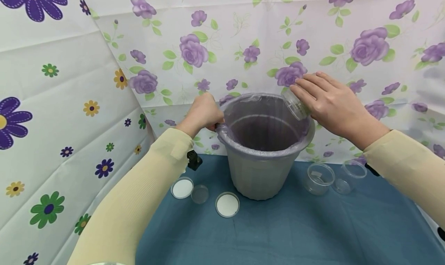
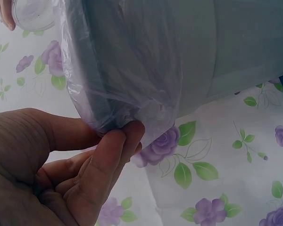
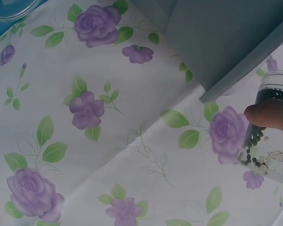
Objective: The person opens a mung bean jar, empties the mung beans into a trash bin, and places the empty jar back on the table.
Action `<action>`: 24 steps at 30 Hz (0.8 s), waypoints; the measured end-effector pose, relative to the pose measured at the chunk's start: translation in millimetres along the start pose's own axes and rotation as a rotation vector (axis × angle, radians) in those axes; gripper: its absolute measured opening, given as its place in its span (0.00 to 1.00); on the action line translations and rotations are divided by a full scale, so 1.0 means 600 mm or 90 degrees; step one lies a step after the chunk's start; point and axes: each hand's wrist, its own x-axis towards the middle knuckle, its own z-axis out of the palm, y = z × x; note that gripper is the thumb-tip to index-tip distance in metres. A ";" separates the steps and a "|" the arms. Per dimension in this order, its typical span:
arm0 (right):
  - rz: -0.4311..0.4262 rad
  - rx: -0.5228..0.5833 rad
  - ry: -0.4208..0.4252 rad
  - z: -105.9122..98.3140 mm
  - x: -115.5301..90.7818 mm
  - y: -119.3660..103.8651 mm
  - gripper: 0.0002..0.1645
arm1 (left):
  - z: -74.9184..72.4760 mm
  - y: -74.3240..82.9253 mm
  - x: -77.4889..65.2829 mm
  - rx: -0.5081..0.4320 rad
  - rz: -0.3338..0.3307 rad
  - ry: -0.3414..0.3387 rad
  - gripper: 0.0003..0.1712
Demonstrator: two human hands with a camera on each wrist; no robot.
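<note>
A grey bucket (image 1: 262,176) stands on the blue cloth, lined with a thin, clear purplish plastic bag (image 2: 127,56) folded over its rim. With thumb and fingertips my left hand (image 1: 205,112) pinches the bag-covered rim at the bucket's left side. My right hand (image 1: 333,104) grips a clear plastic jar (image 1: 294,104), tilted with its mouth over the bucket's right rim. Seen from the right wrist, black beads (image 3: 257,134) and pale flaky bits (image 3: 278,162) lie inside the jar. The bucket's bottom is in shadow.
Right of the bucket stand two clear plastic jars (image 1: 319,180) (image 1: 349,178), without lids. To the left, two white-centred round lids (image 1: 227,205) (image 1: 182,188) and a clear lid (image 1: 199,194) lie flat. A flower-printed sheet (image 1: 243,37) rises close behind.
</note>
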 end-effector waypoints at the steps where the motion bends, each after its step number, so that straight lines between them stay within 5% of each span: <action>1: -0.001 0.000 0.003 0.001 0.000 0.000 0.44 | 0.000 0.000 0.000 -0.001 0.000 -0.001 0.12; 24: -0.013 -0.014 -0.021 0.004 0.002 -0.003 0.43 | 0.001 -0.001 0.000 -0.003 0.009 0.007 0.10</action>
